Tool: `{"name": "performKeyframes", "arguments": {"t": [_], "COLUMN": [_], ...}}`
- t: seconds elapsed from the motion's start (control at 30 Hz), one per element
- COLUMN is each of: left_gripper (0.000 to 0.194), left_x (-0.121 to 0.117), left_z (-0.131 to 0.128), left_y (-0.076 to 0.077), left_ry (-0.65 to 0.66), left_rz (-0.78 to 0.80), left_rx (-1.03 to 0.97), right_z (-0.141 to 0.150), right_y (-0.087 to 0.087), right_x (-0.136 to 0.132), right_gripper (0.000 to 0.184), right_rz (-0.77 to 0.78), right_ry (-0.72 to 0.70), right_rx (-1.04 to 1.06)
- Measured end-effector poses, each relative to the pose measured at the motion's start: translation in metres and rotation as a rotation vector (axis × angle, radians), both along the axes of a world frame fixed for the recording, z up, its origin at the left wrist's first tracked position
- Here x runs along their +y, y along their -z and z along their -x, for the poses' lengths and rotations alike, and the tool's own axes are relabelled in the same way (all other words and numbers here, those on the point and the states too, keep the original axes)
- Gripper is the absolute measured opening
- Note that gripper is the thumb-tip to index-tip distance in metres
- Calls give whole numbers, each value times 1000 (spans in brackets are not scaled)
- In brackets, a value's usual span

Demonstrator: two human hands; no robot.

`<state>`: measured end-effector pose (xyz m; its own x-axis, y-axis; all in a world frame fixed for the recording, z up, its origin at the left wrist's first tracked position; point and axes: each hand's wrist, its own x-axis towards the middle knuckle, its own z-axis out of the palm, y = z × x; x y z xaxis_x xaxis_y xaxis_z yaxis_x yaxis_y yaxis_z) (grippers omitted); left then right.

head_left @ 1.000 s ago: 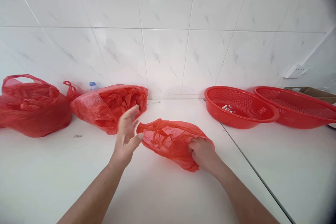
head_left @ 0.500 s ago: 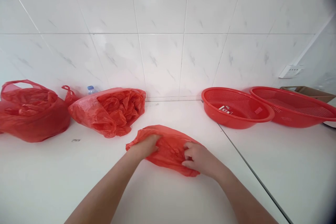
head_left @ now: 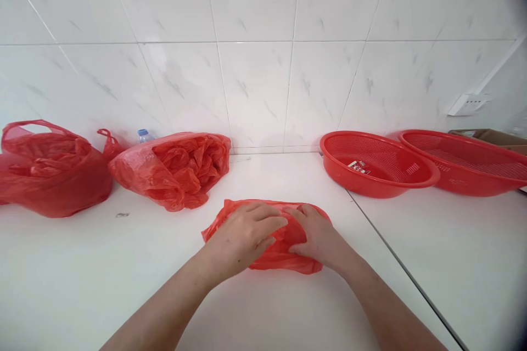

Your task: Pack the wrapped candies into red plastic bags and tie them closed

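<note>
A thin red plastic bag (head_left: 280, 259) lies loosely flattened on the white table in front of me. Over its left half is my left hand (head_left: 245, 237), palm down, the thumb apart from the bent fingers; it hides much of that side. My right hand (head_left: 318, 236) rests on the bag's right half with its fingers spread. No fold of plastic shows pinched in either hand. Behind and to the left sits an open red bag (head_left: 142, 173) stuffed with crumpled red plastic bags (head_left: 195, 162).
Another full red bag (head_left: 61, 192) with handles stands far left. A blue-capped bottle (head_left: 144, 135) shows behind the bags. Two red strainer baskets, one nearer (head_left: 370, 186) and one farther right (head_left: 469, 181), stand by the tiled wall (head_left: 255, 88). A seam (head_left: 395, 255) crosses the table.
My left hand has lifted off the bag's left edge and moved right, nearer my right hand. The right hand's fingers have spread over the bag. The view has shifted slightly.
</note>
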<state>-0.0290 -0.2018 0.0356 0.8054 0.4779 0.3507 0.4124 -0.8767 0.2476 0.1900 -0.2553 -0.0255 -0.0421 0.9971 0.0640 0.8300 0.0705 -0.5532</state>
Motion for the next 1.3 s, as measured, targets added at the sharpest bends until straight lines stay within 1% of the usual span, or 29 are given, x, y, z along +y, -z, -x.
{"name": "performKeyframes", "arguments": {"t": [0.03, 0.07, 0.1, 0.13, 0.17, 0.2, 0.23, 0.3, 0.37, 0.4, 0.47, 0.53, 0.57, 0.63, 0.67, 0.73, 0.77, 0.8, 0.87, 0.93, 0.97, 1.03, 1.1, 1.17, 1.2, 1.3], "left_gripper": [35, 36, 36, 34, 29, 22, 18, 17, 14, 15, 19, 22, 22, 23, 24, 29, 33, 35, 38, 36, 34, 30, 28, 26, 25, 25], "left_x": [7, 17, 29, 41, 53, 63, 71, 79, 79, 77, 73, 70, 69, 68, 68, 69, 70, 72, 75, 78, 79, 80, 82, 84, 85, 86], "left_z": [-1, 0, 3, 6, 11, 15, 20, 27, 31, 31, 30, 29, 29, 32, 34, 41, 45, 48, 54, 57, 58, 57, 56, 54, 54, 52], "left_y": [2, 7, 15, 23, 33, 42, 51, 64, 72, 74, 75, 74, 74, 71, 70, 69, 69, 70, 73, 76, 77, 79, 81, 82, 82, 81], "left_ry": [-29, -87, -161, -228, -270, -303, -335, -440, -552, -590, -611, -577, -540, -419, -342, -197, -146, -117, -104, -109, -109, -105, -89, -74, -71, -85], "left_rz": [-90, -144, -156, -130, -69, 20, 142, 419, 670, 767, 928, 1063, 1124, 1243, 1296, 1377, 1404, 1423, 1458, 1498, 1517, 1551, 1572, 1577, 1575, 1570], "left_rx": [22, 59, 82, 85, 79, 43, -10, -158, -329, -409, -543, -642, -674, -687, -668, -628, -626, -645, -735, -838, -879, -936, -970, -986, -989, -995], "right_z": [-1, -2, -3, -5, -8, -10, -12, -15, -16, -16, -14, -10, -8, -4, -2, -4, -7, -13, -33, -61, -78, -113, -144, -166, -172, -174], "right_y": [2, 3, 5, 6, 7, 8, 8, 7, 6, 6, 9, 14, 16, 19, 19, 14, 10, 5, -4, -10, -12, -12, -8, -4, -2, 1], "right_x": [0, 0, 1, 1, 2, 3, 4, 6, 8, 9, 12, 14, 15, 14, 14, 13, 13, 14, 18, 23, 25, 27, 25, 18, 12, -10], "right_gripper": [67, 64, 59, 54, 49, 45, 44, 47, 51, 49, 42, 33, 30, 24, 22, 21, 21, 22, 26, 38, 43, 51, 54, 48, 42, 29], "right_rz": [11, 26, 52, 83, 113, 137, 149, 137, 95, 61, -13, -43, -41, -52, -89, -253, -369, -490, -692, -784, -793, -755, -668, -560, -514, -423], "right_ry": [-28, -54, -76, -89, -93, -89, -80, -45, -10, 5, 18, 27, 38, 40, 35, 49, 93, 169, 365, 539, 603, 689, 719, 691, 659, 567], "right_rx": [-31, -52, -58, -49, -26, 9, 54, 155, 247, 274, 267, 189, 143, 95, 103, 136, 135, 112, 7, -142, -226, -396, -541, -649, -689, -755]}}
